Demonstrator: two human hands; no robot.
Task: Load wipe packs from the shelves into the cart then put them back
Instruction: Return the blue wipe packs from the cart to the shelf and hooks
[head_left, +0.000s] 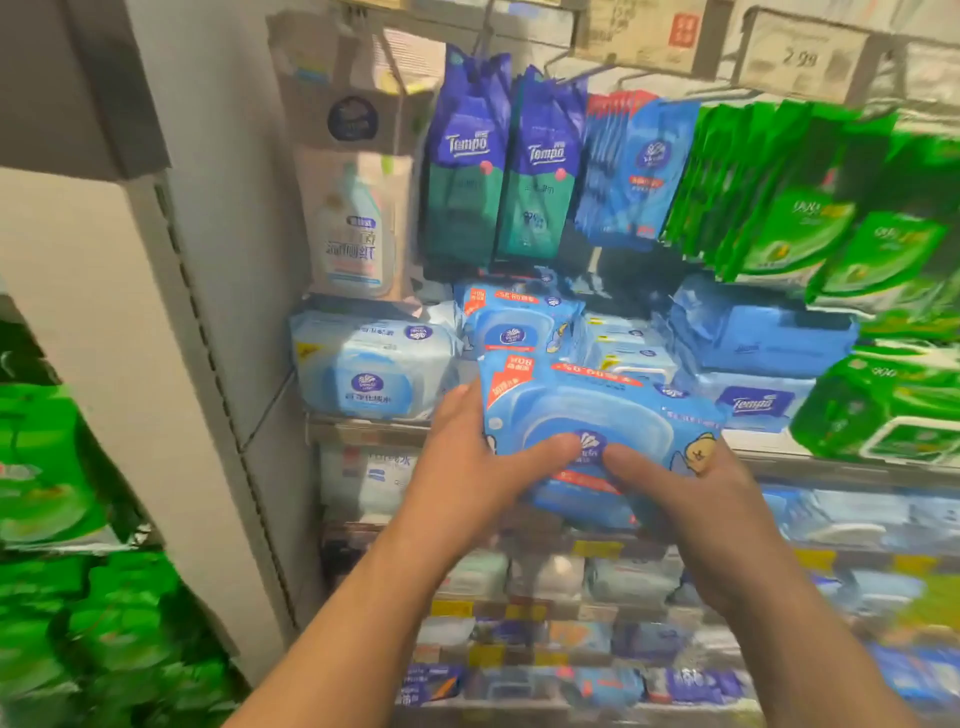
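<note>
**Both hands on a blue wipe pack at the shelf edge**

Here we are, dead centre of the view: a blue wipe pack (597, 415) with a rounded lid outline and a little bear printed at its corner, held up in front of the shelf (363, 430). The left hand (467, 467) grips its left edge, thumb laid across the front face, fingers behind. The right hand (691, 499) clamps the lower right part, thumb pressing just beside the left thumb near the logo. So both hands are wrapped on the same pack, thumbs nearly meeting.

At twelve o'clock from it, a matching blue pack (514, 325) sits on the shelf, just behind. At nine o'clock rests a pale blue pack (371, 371). Up at eleven to twelve o'clock hang two purple-and-green Tempo pouches (496, 166). At two o'clock, green packs (810, 208) hang in a row, and more green ones (883, 405) sit at three o'clock. Lower shelves at six o'clock carry more packs, too blurred to read.
</note>
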